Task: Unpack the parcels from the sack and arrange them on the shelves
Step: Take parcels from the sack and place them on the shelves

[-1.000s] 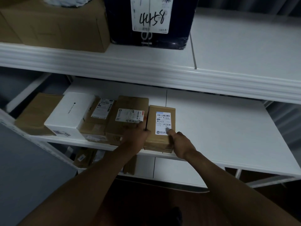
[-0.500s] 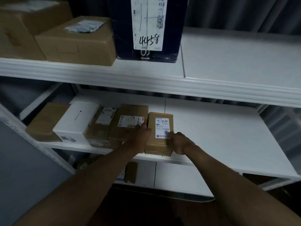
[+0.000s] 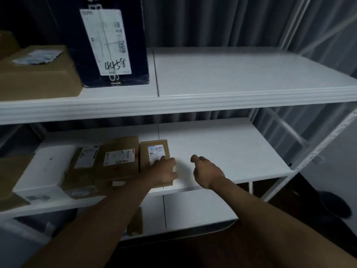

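left hand [image 3: 164, 172] on parcel [image 3: 154, 151], right hand [image 3: 207, 171] free

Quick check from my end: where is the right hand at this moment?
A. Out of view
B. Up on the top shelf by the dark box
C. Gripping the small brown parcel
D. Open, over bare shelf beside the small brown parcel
D: the right hand is open over the bare middle shelf, clear of the small brown parcel, which only the left hand touches.
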